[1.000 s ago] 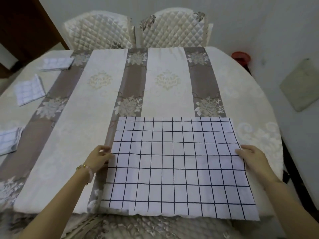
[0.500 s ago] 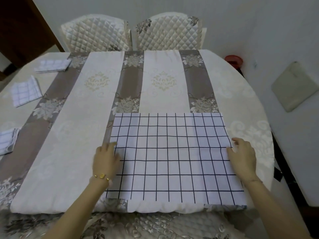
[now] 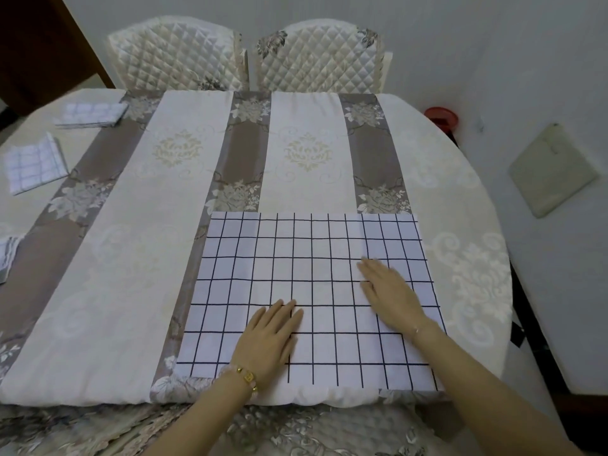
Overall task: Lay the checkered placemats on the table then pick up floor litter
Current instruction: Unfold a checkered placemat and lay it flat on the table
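Placemat: the checkered placemat (image 3: 296,258) lay spread flat at the near edge of the tabletop (image 3: 125,291), right of centre, its near edge just short of the rim.
Long axis: it ran left to right across the view, parallel to the near rim; the short sides pointed away toward the two quilted chairs (image 3: 246,57).
Left hand: the left hand (image 3: 268,337) lay palm down on the near middle of the placemat, fingers together and pointing away and slightly right; its grip was flat and open, holding nothing. A beaded bracelet (image 3: 245,376) sat at the wrist.
Right hand: the right hand (image 3: 390,291) lay palm down on the placemat's right half, farther in than the left, fingers pointing away and to the left; its grip was likewise flat and held nothing.
Other placemats: three folded checkered placemats (image 3: 33,166) lay well apart on the tabletop's far left.
Floor: a red object (image 3: 441,116) showed past the tabletop's right edge; what it was could not be told.
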The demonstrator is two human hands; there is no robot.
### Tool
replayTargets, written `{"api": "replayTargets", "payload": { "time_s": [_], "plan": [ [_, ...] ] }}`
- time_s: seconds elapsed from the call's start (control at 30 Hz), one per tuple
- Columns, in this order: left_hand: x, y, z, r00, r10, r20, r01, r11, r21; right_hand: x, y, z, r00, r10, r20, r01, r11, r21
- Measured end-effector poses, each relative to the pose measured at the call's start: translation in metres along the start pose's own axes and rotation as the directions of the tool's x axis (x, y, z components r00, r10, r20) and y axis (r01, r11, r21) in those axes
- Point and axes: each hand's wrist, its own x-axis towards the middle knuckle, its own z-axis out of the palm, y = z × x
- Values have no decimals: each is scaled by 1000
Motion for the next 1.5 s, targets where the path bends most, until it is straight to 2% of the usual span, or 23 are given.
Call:
{"api": "replayTargets", "payload": {
  "time_s": [0.13, 0.27, 0.4, 0.53, 0.63, 0.7, 0.8, 0.9, 0.93, 1.07, 1.23, 1.3, 1.37, 1.43, 1.5],
  "plan": [
    [-1, 1, 1, 1000, -30, 7, 31, 998, -52, 40, 28, -34, 982, 187, -29, -185, 981, 51],
    [-1, 2, 2, 998, 0, -58, -2, 999, -47, 47, 33, -45, 963, 268, -6, -266, 959, 96],
    [8, -2, -2, 988, 60, -140, -62, 998, -11, 9, 10, -25, 985, 170, -37, -164, 978, 129],
    [19, -10, -8, 979, 105, -174, -98, 994, 45, -54, -9, 17, 999, 45, 7, -46, 993, 106],
    [32, -25, -14, 979, 143, -147, -134, 988, 70, -84, -2, 41, 999, -18, -29, 17, 999, -34],
    [41, -44, -19, 991, 98, -89, -93, 994, 60, -97, 9, 48, 1000, 5, -19, -7, 995, -103],
    [56, -79, -30, 998, -58, -7, 58, 997, 53, -108, 17, 49, 1000, -1, -6, 0, 981, -192],
    [63, -106, -35, 986, -155, 57, 156, 988, -17, -113, 16, 45, 998, 47, 41, -37, 975, -220],
    [64, -112, -35, 983, -173, 63, 175, 984, -27, -114, 17, 47, 999, 40, 13, -36, 972, -233],
    [66, -114, -34, 975, -192, 114, 195, 981, -9, -111, 19, 50, 998, 41, -51, -50, 978, -203],
    [67, -111, -42, 971, -188, 145, 196, 980, -42, -108, 8, 41, 994, 104, 42, -103, 994, -19],
    [69, -114, -48, 969, -171, 177, 185, 980, -69, -109, 0, 30, 988, 131, 84, -132, 991, 3],
    [67, -114, -57, 971, -168, 168, 189, 975, -114, -110, -13, 17, 985, 147, 91, -151, 988, 37],
    [56, -108, -66, 973, -191, 129, 213, 960, -183, -114, -28, 3, 971, 231, 60, -238, 955, 175],
    [36, -99, -72, 971, -220, 91, 238, 911, -337, -126, -38, -4, 952, 305, 15, -294, 902, 315]
  ]
}}
